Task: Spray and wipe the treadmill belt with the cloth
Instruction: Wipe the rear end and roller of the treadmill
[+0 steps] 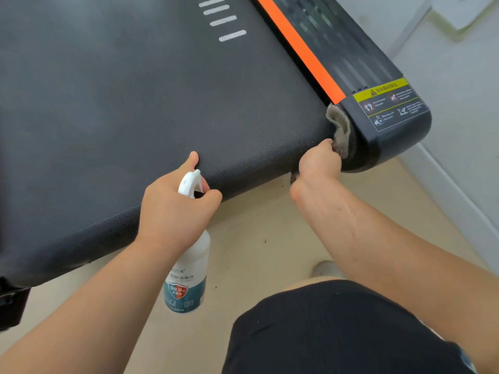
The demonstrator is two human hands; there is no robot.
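Head: left hand (175,211) grips spray bottle (189,273) (white).

Beige floor (259,228); white wall (459,76); yellow warning sticker (391,103) on side rail; black shorts (337,333).
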